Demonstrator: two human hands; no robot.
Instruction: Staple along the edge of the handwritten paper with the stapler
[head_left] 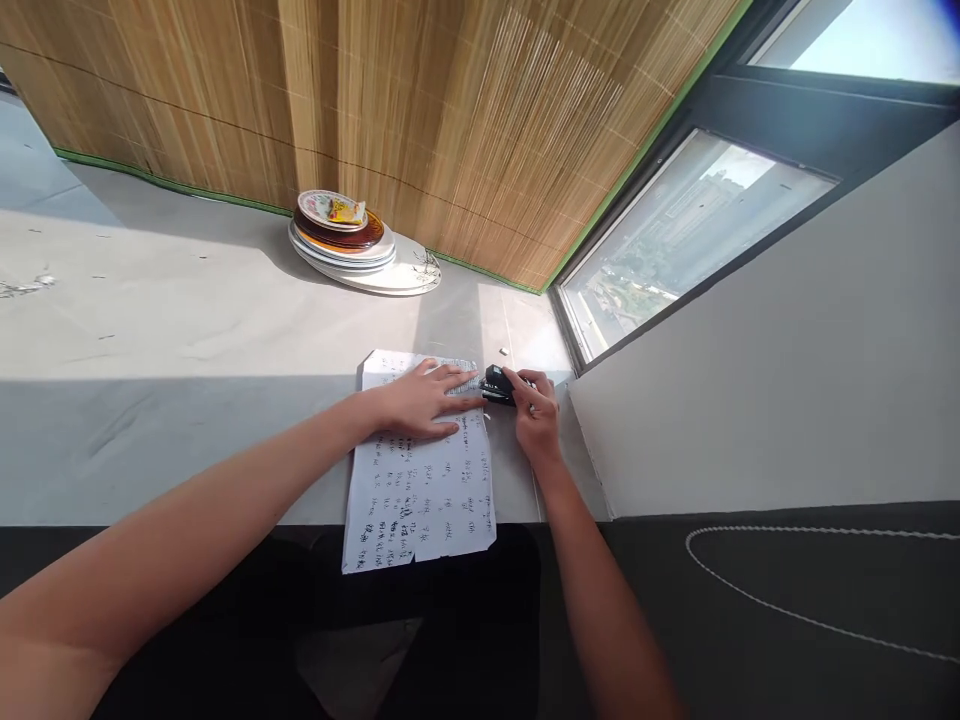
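Sheets of white paper (420,510) covered in handwriting lie on the grey ledge, their near end reaching past its front edge. My left hand (424,402) rests flat on the upper part of the paper, fingers spread and pointing right. A black stapler (498,382) is at the right edge of the paper, its jaws toward the sheets. Wrapped around the stapler's back end is my right hand (537,405). Whether the paper's edge sits between the jaws is too small to tell.
A stack of plates (349,258) with a small yellow packet (346,211) on top stands at the back, by a bamboo blind (420,120). A white wall (765,400) and a window (675,240) bound the right side. A small pale bit (503,351) lies beyond the stapler.
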